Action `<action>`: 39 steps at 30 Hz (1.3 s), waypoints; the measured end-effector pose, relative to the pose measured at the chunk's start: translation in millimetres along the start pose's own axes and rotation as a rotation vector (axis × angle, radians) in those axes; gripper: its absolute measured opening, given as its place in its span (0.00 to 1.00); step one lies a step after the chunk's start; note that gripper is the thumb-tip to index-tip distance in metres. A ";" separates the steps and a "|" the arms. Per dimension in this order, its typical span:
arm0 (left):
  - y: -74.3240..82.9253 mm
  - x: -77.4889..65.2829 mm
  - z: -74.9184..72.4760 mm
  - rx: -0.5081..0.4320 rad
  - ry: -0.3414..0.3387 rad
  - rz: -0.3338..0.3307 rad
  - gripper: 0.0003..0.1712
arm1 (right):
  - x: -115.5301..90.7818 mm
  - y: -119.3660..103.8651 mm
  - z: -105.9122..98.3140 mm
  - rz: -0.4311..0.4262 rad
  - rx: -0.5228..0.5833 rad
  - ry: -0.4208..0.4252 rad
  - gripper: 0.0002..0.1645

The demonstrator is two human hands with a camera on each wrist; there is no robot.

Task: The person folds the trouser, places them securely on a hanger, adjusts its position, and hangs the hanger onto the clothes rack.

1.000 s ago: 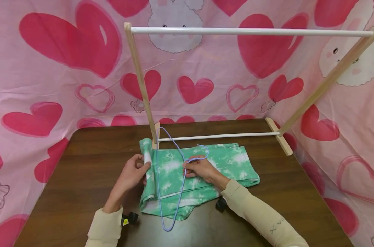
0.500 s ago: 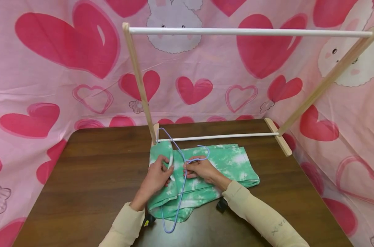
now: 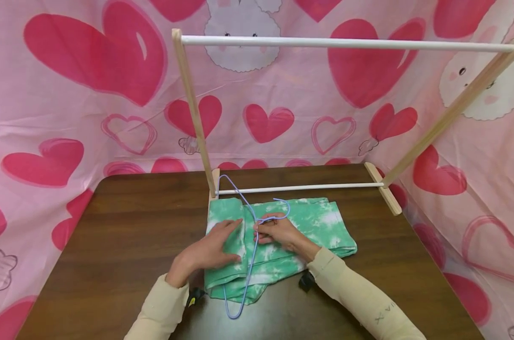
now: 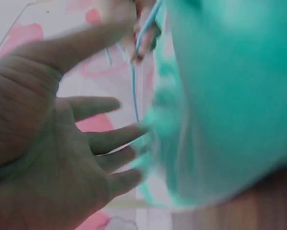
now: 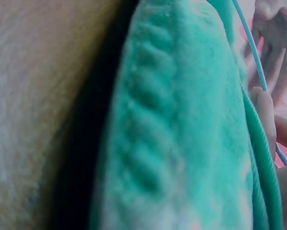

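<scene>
A green and white tie-dye cloth [image 3: 320, 222] lies folded on the table, its left end folded over to the right. The lower bar of a thin lavender hanger [image 3: 289, 208] is covered by that flap [image 3: 227, 210]. At the neck of the hanger, below the hook, my right hand [image 3: 278, 232] pinches the wire. My left hand [image 3: 207, 248] is spread over the flap, thumb and fingers apart, gripping nothing. The left wrist view shows the left hand's extended fingers [image 4: 109, 139] beside the cloth [image 4: 239, 96]. Cloth [image 5: 191, 120] fills much of the right wrist view.
A rack with wooden side posts [image 3: 193, 108] and a white top rail [image 3: 346, 43] stands behind the cloth. Its lower white bar [image 3: 303, 188] runs just beyond the cloth's far edge. A heart-patterned pink curtain [image 3: 133, 94] surrounds the brown table [image 3: 125, 250].
My left hand carried the cloth's left end rightward over the hanger's lower bar, laid it down and released it, then drew slightly back left. My right hand kept its hold on the hanger.
</scene>
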State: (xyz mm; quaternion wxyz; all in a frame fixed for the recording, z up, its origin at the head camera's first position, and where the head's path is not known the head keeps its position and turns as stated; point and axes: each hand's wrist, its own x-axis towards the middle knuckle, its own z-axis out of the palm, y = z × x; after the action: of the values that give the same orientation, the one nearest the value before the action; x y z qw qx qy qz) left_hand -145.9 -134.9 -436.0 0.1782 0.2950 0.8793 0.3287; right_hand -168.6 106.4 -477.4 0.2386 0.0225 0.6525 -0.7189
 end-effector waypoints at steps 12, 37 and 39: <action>-24.7 12.2 10.3 0.264 -0.098 -0.047 0.72 | -0.1 -0.5 2.9 0.004 -0.030 -0.023 0.06; -30.2 -6.3 16.7 0.077 0.001 0.058 0.44 | -23.2 -29.8 26.6 -0.105 -0.095 -0.175 0.20; -33.2 -9.6 14.8 -0.012 0.101 0.099 0.34 | -25.1 -32.7 30.0 -0.123 -0.125 -0.201 0.22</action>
State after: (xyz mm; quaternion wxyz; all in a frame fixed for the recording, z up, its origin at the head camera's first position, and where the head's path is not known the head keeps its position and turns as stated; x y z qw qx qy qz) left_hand -144.4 -154.2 -468.2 0.1188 0.3202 0.8695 0.3568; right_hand -150.3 86.9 -434.0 0.2593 -0.1048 0.6688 -0.6888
